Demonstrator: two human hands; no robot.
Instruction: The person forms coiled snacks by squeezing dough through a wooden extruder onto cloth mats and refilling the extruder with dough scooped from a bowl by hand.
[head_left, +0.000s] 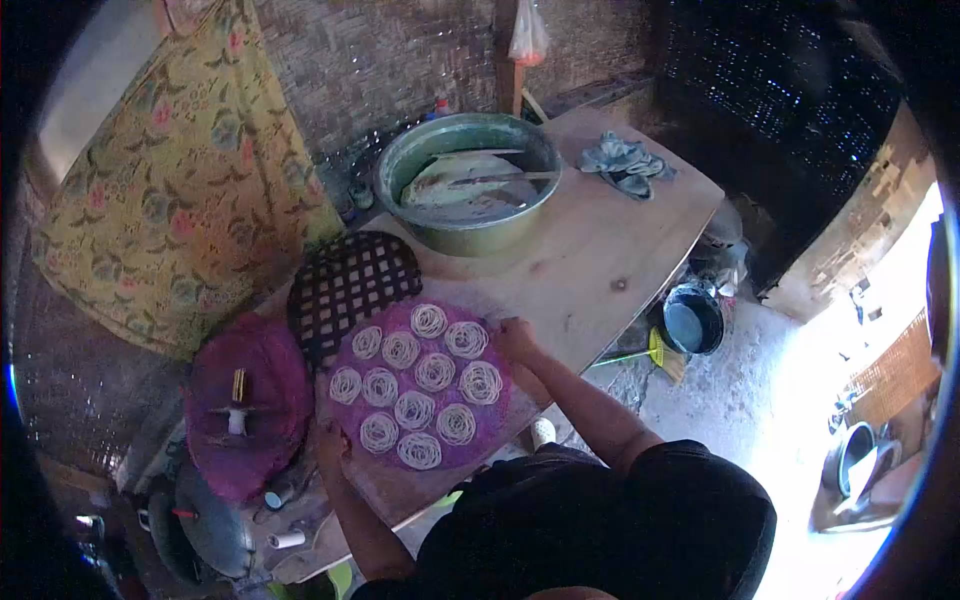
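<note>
I see the purple tray (488, 420) of stringy nests (414, 410), six o'clock from the basin (465, 236). Right hand (515, 340): fingers pinching its two-o'clock rim. Left hand (331, 444) at eight; finger closure, can't tell.

Wooden table (590, 270) under 1 large basin (475, 238), crumpled grey cloth (628, 162)
</note>
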